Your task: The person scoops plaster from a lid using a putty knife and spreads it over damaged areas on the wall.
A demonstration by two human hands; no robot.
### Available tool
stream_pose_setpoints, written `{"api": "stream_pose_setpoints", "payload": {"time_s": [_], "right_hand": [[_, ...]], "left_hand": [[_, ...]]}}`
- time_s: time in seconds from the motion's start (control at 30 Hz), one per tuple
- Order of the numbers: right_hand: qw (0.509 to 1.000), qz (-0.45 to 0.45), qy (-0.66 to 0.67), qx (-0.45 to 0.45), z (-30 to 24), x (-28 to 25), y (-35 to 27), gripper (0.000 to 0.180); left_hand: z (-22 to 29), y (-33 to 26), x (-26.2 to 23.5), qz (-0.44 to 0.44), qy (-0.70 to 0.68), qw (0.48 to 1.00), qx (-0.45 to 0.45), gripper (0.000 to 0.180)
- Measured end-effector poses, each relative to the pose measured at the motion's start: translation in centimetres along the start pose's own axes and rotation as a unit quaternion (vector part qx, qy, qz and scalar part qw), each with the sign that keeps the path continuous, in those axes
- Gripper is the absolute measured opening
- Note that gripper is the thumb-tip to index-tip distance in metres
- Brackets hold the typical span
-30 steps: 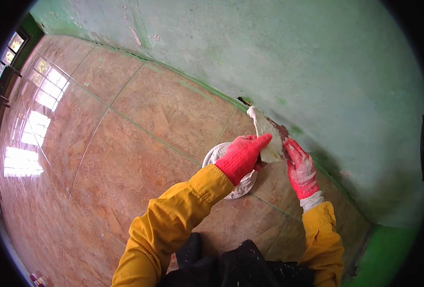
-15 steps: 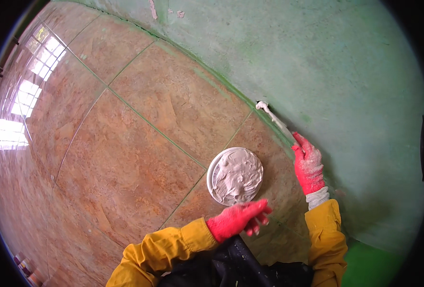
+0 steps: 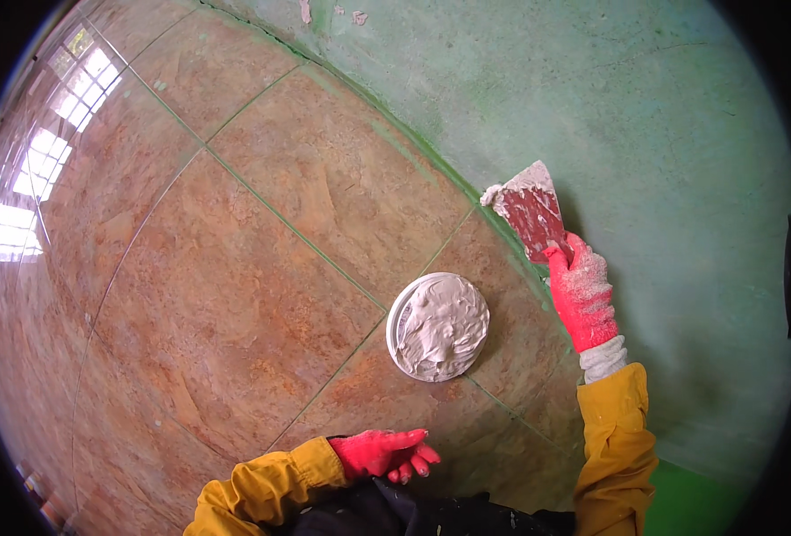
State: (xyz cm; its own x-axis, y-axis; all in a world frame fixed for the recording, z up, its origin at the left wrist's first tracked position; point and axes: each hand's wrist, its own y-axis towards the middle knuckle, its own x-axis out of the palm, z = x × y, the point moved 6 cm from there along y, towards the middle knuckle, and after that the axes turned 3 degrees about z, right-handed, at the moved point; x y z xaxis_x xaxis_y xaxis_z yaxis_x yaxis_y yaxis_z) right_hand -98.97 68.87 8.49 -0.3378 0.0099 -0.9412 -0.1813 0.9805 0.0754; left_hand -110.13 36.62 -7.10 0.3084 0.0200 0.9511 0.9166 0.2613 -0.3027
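My right hand point(image 3: 585, 290), in a red glove dusted with dried white compound, grips a putty knife point(image 3: 533, 211) by its lower end. The wide reddish-brown blade is smeared with pale putty, thickest along its far and left edges. It sits against or just off the green surface, close to the tile edge; contact cannot be made out. A round white tub point(image 3: 394, 336) filled with pale pinkish-grey putty point(image 3: 445, 326) stands on the brown tiles. Nearer to my body, my left hand point(image 3: 385, 453), also red-gloved, is empty, its index finger stretched out and the others loosely bent.
Glossy brown tiles point(image 3: 235, 295) with green joints spread across the left. A worn green plastered surface point(image 3: 654, 152) meets them along a slanting green edge, with pale patches point(image 3: 358, 17) at the top. Bright green shows at the lower right point(image 3: 695, 505). Small blurred objects lie lower left.
The putty knife has turned from edge-on to show its broad, putty-smeared face. My left hand has drawn back from the tub, toward the lower left.
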Motion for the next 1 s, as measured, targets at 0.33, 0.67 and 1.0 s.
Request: {"api": "stream_pose_setpoints", "payload": {"time_s": [0.33, 0.67, 1.0], "right_hand": [[0.982, 0.008, -0.166, -0.085, -4.7, -1.7, 0.2, 0.024], [0.980, -0.016, -0.174, -0.095, -4.1, -3.6, -1.6, 0.020], [0.956, -0.084, -0.234, -0.158, -8.0, -2.3, -0.3, 0.021]], "left_hand": [[-2.9, 0.5, -2.7, -0.050, -0.067, 0.996, -0.027, 0.060], [-3.0, 1.3, -2.6, -0.047, -0.041, 0.997, -0.039, 0.061], [-4.8, -0.8, -2.3, -0.046, -0.020, 0.999, -0.012, 0.060]]}}
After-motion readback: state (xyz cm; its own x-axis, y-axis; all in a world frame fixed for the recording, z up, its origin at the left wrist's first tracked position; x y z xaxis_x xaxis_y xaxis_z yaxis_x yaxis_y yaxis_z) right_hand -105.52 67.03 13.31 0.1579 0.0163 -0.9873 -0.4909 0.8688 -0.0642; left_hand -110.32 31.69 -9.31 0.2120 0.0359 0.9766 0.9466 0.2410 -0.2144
